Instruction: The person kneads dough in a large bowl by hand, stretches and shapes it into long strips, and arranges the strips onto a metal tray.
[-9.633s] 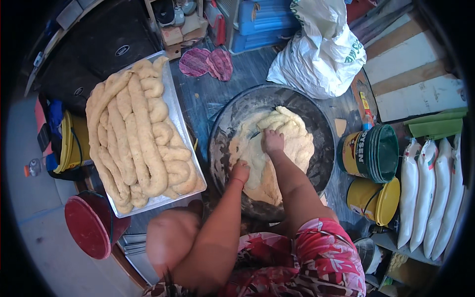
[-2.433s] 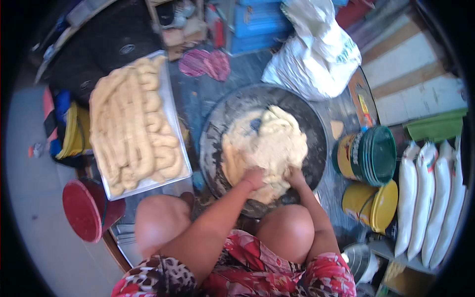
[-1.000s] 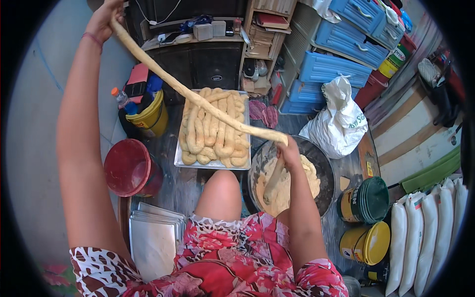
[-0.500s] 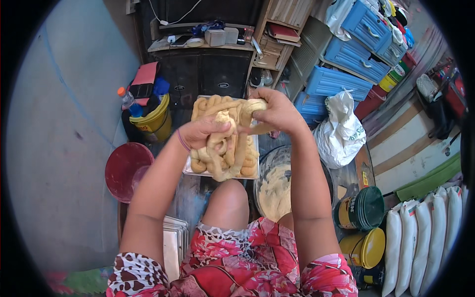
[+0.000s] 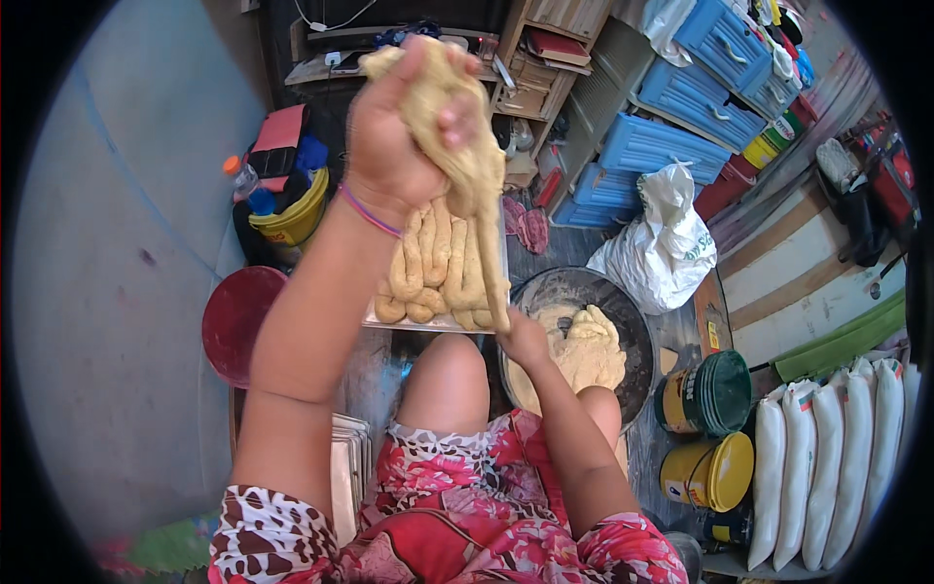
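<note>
High above the tray, my left hand [image 5: 394, 141] is closed around a thick bundle of yellowish dough [image 5: 457, 146]. A long strand of it hangs down to my right hand [image 5: 525, 339], whose fingers pinch the lower end beside the basin. Below my left forearm lies the metal tray [image 5: 428, 328], filled with looped dough ropes [image 5: 435, 263]; its left and far parts are hidden. A dark round basin [image 5: 637, 336] to the right holds a mass of soft dough [image 5: 593, 365], with a small lump lying on top.
A red tub [image 5: 229, 326] and a yellow bucket [image 5: 302, 224] stand at left. To the right are a white sack [image 5: 662, 243], a green bucket [image 5: 720, 389], a yellow pail [image 5: 730, 472] and several filled white bags [image 5: 803, 467]. Stacked trays [image 5: 347, 467] rest beside my left leg.
My left hand has risen with the dough, away from the tray. My right hand has come down toward the basin, drawing the strand long. A lump now lies in the basin.
</note>
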Motion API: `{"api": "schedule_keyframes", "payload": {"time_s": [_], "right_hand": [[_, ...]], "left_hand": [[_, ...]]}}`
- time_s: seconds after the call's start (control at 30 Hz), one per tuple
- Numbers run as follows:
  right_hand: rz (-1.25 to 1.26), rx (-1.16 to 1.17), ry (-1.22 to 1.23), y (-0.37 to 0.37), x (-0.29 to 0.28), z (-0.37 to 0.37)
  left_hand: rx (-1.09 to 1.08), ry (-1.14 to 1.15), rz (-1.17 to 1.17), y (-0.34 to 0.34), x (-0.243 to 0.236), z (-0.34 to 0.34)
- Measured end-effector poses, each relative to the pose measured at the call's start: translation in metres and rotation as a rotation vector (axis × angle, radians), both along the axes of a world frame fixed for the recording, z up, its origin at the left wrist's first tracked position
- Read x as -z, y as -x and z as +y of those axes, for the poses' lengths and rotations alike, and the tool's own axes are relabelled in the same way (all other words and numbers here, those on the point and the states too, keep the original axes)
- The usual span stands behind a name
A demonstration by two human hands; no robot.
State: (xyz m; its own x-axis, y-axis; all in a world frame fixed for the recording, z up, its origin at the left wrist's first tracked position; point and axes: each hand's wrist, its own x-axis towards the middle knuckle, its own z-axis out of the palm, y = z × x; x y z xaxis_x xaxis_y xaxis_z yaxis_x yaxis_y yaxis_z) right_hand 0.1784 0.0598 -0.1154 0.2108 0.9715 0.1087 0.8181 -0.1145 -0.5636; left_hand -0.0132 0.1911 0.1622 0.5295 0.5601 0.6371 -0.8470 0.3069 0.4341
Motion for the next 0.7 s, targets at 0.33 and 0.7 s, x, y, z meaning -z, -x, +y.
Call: {"api": "schedule_keyframes", "payload": {"time_s": [0.33,0.7], "right_hand": [[0.279,-0.122,-0.067,-0.056,0.004,0.074],[0.077,-0.185,-0.171,-0.03,0.043,0.108]], "left_hand": [[-0.905,0.007,0.654,0.1,0.028,0.058],[-0.704,-0.422,1.575,0.044,0.112,0.1]]}}
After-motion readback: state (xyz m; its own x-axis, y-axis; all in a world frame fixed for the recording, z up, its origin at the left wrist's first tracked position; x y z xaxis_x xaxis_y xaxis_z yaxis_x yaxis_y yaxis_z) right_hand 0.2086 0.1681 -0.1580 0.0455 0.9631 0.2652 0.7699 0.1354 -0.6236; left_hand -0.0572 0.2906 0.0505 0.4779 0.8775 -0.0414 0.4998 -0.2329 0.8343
